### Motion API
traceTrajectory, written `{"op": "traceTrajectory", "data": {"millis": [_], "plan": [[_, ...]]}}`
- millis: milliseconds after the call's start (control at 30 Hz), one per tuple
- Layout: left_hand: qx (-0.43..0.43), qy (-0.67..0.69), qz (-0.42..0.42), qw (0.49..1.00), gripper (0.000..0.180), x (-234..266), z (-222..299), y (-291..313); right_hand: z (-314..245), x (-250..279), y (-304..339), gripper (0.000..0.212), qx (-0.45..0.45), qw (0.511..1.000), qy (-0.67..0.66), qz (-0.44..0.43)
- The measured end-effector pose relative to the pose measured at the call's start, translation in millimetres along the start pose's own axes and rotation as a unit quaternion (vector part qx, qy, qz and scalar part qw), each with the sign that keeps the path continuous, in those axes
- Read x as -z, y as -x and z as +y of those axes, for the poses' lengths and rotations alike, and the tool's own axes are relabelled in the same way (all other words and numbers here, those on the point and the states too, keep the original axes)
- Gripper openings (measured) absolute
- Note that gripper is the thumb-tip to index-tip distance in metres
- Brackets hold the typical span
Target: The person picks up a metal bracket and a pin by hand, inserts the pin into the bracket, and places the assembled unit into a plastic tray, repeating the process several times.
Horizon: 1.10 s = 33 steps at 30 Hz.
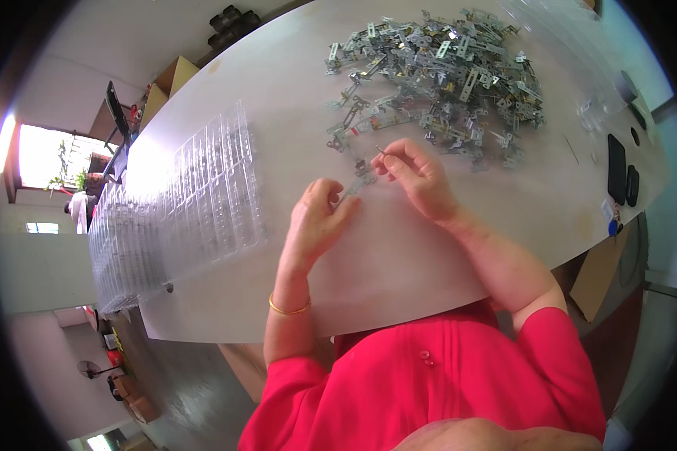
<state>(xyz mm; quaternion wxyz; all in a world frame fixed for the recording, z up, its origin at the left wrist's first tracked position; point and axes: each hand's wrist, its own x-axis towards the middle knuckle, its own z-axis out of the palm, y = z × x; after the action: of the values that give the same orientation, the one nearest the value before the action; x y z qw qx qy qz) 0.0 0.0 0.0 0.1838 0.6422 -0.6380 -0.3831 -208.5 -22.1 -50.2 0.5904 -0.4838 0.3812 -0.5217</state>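
Note:
My left hand (320,218) is closed on one end of a small slotted metal bracket (353,187), held just above the table. At the far end of that piece my right hand (414,177) pinches a thin, dark, rod-like tool (381,151) between thumb and fingertips. Its tip comes close to the bracket; whether the two touch I cannot tell. Beyond both hands lies a large heap of similar silvery metal brackets (444,75), some with brass-coloured parts. A few loose ones trail from the heap toward my hands.
Clear plastic trays (203,180) are stacked on the left of the pale table (399,263). More clear plastic (564,45) lies at the far right. Near the right edge are a black phone (616,169), a dark case (632,186), keys (614,227) and a thin rod (572,149).

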Motion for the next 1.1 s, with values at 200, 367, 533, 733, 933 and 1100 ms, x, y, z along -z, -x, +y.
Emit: {"op": "traceTrajectory", "data": {"millis": [200, 367, 533, 733, 933, 1100], "plan": [[-0.246, -0.152, 0.157, 0.944, 0.016, -21.5, -17.2, -7.4, -10.8, -20.1, -16.3, 0.009, 0.102, 0.993, 0.049, 0.026], [-0.189, -0.162, 0.119, 0.961, 0.014, -15.0, -24.2, -2.1, -26.9, -53.6, -29.1, 0.01, 0.178, 0.939, 0.287, -0.066], [-0.19, -0.124, 0.117, 0.967, 0.017, -13.1, -29.1, -2.2, -12.5, -67.8, -48.8, 0.011, 0.126, 0.93, 0.335, -0.081], [-0.124, -0.118, 0.138, 0.976, 0.018, -5.7, -37.1, -2.5, -18.7, -61.1, -53.4, 0.012, 0.141, 0.917, 0.371, -0.048], [-0.072, 0.057, 0.14, 0.986, 0.022, -3.0, -23.2, -5.5, -8.6, -44.3, -74.9, 0.009, 0.153, 0.924, 0.351, 0.007], [-0.01, 0.444, 0.024, 0.895, 0.024, 5.0, -23.5, -7.7, -20.2, -46.0, -63.6, 0.011, 0.136, 0.943, 0.299, 0.047]]}}
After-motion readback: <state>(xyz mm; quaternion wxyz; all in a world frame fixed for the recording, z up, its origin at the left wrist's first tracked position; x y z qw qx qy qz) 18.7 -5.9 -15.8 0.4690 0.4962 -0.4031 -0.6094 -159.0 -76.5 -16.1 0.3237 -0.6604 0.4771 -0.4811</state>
